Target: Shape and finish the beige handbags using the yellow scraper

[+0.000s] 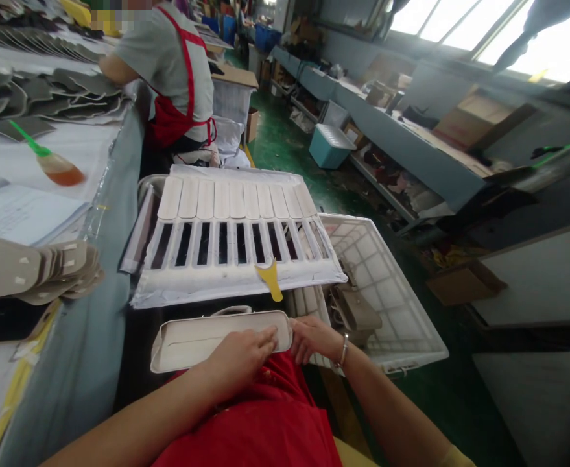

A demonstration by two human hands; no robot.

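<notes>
A beige handbag (pixel 192 340) lies across my lap with a long, rimmed panel facing up. Part of a curved handle shows behind its far edge. My left hand (pixel 243 353) rests flat on the panel towards its right end, fingers stretched out. At the right corner, my right hand (pixel 311 337) has its fingers curled and pinched on the bag's edge. Just beyond the bag is a white-covered slotted rack (pixel 207 280) with a row of pale strips (pixel 224 200) along its far side. On the rack's near edge sits a yellow scraper-like piece (pixel 271 280).
A white plastic crate (pixel 386 285) holding beige bags (pixel 355 308) stands on the right. On the left table (pixel 97 155) are a green-handled brush (pixel 54 162), an open notebook (pixel 26 211) and stacked panels (pixel 56 266). A person in a red apron (pixel 182 71) sits ahead.
</notes>
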